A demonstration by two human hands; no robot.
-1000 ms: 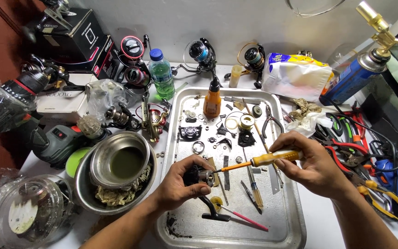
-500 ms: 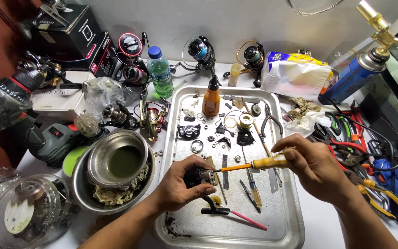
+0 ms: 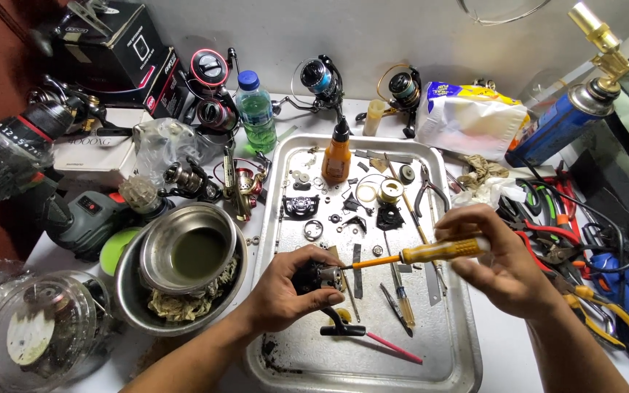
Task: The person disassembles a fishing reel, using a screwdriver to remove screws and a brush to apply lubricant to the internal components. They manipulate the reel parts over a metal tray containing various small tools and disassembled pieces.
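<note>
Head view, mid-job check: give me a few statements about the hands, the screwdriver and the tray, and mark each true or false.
1. The right hand holds a yellow-handled screwdriver. True.
2. The screwdriver tip points at the dark reel part in the left hand. True.
3. The left hand rests in the steel bowl. False: it is over the tray, gripping the reel part.
4. The orange bottle lies on its side outside the tray. False: it stands upright at the tray's far end.
5. The blue gas torch stands to the right of the tray. True.
</note>
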